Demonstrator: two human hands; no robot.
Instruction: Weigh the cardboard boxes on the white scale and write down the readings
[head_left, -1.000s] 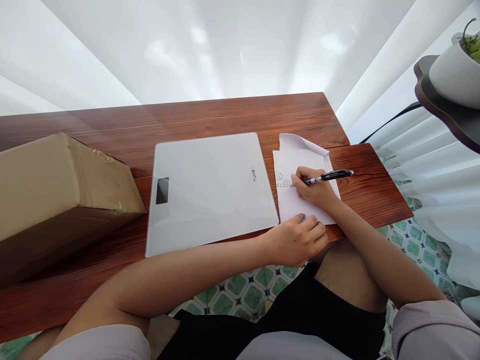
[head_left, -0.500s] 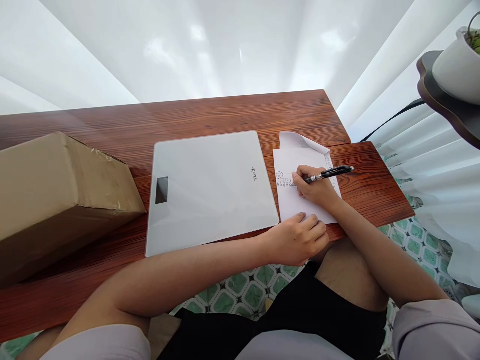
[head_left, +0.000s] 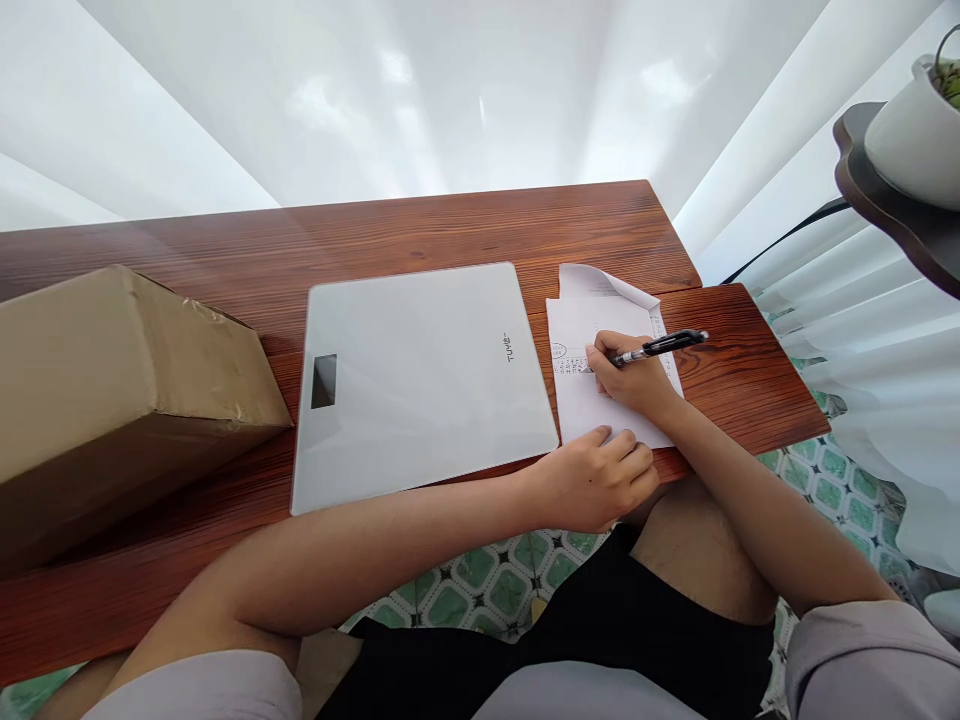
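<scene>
In the head view my right hand (head_left: 634, 375) is closed in a writing grip around a black pen (head_left: 664, 343). Its side rests on a white sheet of paper (head_left: 581, 320) with rows of handwriting, and the pen's tip is hidden by the fingers. At the sheet's near edge lies my left hand (head_left: 600, 478), fingers bent and closed down against the paper; their tips are partly hidden. Under the sheet, another page with a curled far corner sticks out. Left of the paper, a white flat scale (head_left: 427, 370) lies on the table, its small dark display at the left side.
A brown cardboard box (head_left: 112, 390) stands on the left part of the wooden table (head_left: 450, 225). To the right, a white pot (head_left: 915, 135) sits on a dark shelf (head_left: 900, 215). White curtains (head_left: 480, 90) hang behind the table.
My right hand and the pen have shifted very slightly to the right on the sheet. The left hand, paper, scale and box look unmoved.
</scene>
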